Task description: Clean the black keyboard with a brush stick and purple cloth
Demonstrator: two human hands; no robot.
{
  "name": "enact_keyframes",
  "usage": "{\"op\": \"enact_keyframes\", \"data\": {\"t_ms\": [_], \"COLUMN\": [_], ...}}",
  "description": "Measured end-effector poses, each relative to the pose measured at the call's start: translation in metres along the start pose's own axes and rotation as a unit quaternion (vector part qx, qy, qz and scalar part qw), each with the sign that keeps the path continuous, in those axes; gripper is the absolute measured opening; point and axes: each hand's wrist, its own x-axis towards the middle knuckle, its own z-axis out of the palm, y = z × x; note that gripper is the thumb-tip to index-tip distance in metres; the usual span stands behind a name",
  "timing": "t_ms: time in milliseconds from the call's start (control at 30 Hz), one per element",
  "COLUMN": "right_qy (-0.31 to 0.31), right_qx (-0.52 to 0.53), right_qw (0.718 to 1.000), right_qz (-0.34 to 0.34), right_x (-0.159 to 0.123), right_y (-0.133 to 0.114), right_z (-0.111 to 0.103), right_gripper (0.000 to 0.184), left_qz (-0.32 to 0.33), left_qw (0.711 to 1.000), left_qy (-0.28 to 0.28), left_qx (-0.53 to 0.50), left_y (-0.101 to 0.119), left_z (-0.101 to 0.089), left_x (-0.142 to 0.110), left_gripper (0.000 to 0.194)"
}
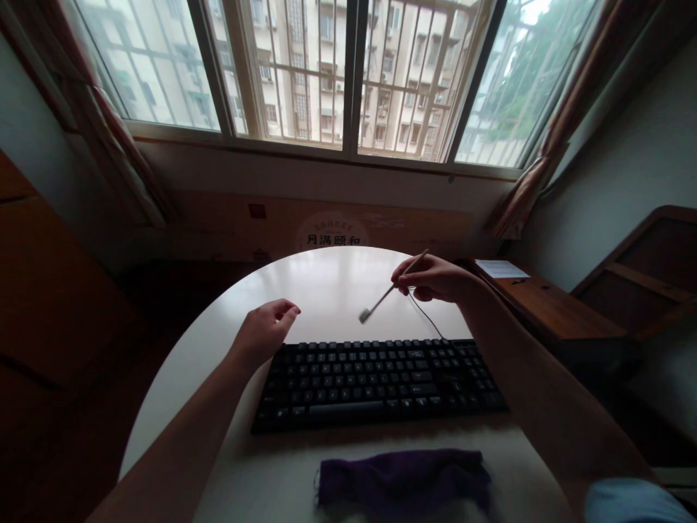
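Observation:
My right hand (pixel 433 276) grips a toothbrush (pixel 385 296) by its handle, over the far side of the table. The brush slants, its bristle head lower and to the left, apart from the black keyboard (pixel 356 378). My left hand (pixel 266 325) is by the keyboard's far left corner, its fingers curled in and thumb close to them. I see nothing between those fingers. A dark purple cloth (pixel 403 479) lies folded in front of the keyboard, near me.
The round white table (pixel 179 392) carries these things. The keyboard's cable (pixel 428 318) runs off from its far edge. A wooden desk (pixel 560 312) with a paper sheet (pixel 501 269) stands at the right. Barred windows (pixel 348 80) and tied curtains (pixel 103 123) are beyond.

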Motion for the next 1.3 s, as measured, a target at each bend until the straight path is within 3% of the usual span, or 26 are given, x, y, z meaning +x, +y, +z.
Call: {"op": "enact_keyframes", "data": {"t_ms": [200, 367, 633, 867, 1000, 1200, 1300], "right_qy": [-0.033, 0.012, 0.011, -0.076, -0.047, 0.044, 0.009], "right_qx": [0.082, 0.093, 0.031, 0.097, 0.085, 0.107, 0.123], "right_qw": [0.992, 0.989, 0.992, 0.985, 0.989, 0.991, 0.990], "right_qz": [0.088, 0.115, 0.118, 0.121, 0.115, 0.070, 0.068], "right_x": [0.032, 0.042, 0.047, 0.043, 0.045, 0.045, 0.042], "right_y": [0.054, 0.082, 0.092, 0.095, 0.097, 0.094, 0.090], "right_z": [0.003, 0.019, 0.039, 0.036, 0.036, 0.030, 0.031], "right_gripper": [0.045, 0.034, 0.038, 0.068, 0.064, 0.069, 0.070], "left_qz": [0.000, 0.014, 0.023, 0.023, 0.022, 0.021, 0.017], "left_qw": [1.000, 0.998, 0.995, 0.995, 0.995, 0.995, 0.996], "left_qy": [-0.030, -0.058, -0.092, -0.092, -0.094, -0.091, -0.089], "left_qx": [0.004, 0.009, 0.012, 0.015, 0.017, 0.018, 0.018], "left_y": [0.001, 0.004, 0.006, 0.009, 0.009, 0.009, 0.009], "left_z": [0.000, 0.004, 0.009, 0.010, 0.009, 0.009, 0.009], "left_x": [0.000, -0.002, -0.006, -0.007, -0.007, -0.007, -0.007], "left_gripper": [0.038, 0.037, 0.035, 0.036, 0.036, 0.037, 0.037]}}
